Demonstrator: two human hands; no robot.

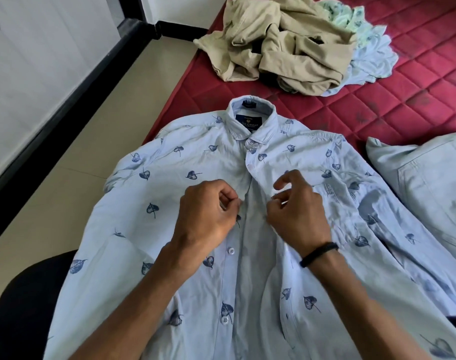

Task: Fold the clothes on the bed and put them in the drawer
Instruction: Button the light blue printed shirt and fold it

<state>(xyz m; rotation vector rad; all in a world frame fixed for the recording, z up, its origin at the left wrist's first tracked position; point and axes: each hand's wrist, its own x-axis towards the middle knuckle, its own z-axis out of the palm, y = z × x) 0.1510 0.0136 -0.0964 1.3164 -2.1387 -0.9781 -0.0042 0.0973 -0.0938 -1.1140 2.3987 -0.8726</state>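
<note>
Pale blue cotton printed with dark blue leaves makes up the shirt (195,193), which lies front-up on the near corner of the bed (393,100), collar away from the person and its near part hanging toward them over the bed's edge. The top collar button is fastened; lower down the front gapes open, with two white buttons (230,251) showing on the placket at the person's left side.

Both hands work at the middle of the chest. The left hand (208,211) is curled, thumb and forefinger pinching the left edge of the placket. The right hand (297,209) pinches the opposite edge with its lower fingers, while the index finger and thumb are raised and loosely crooked. A black band (319,253) circles the right wrist.

Just to the right of the shirt lies a plain pale blue garment (424,183) with a stitched pocket. Farther back on the red quilted mattress sits a crumpled heap: khaki clothes (281,42) on top, a light blue piece (372,58) and a mint-green patterned piece (344,14) beneath and behind. Left of the bed, beige floor tiles (97,131) meet a white wall with a black skirting.
</note>
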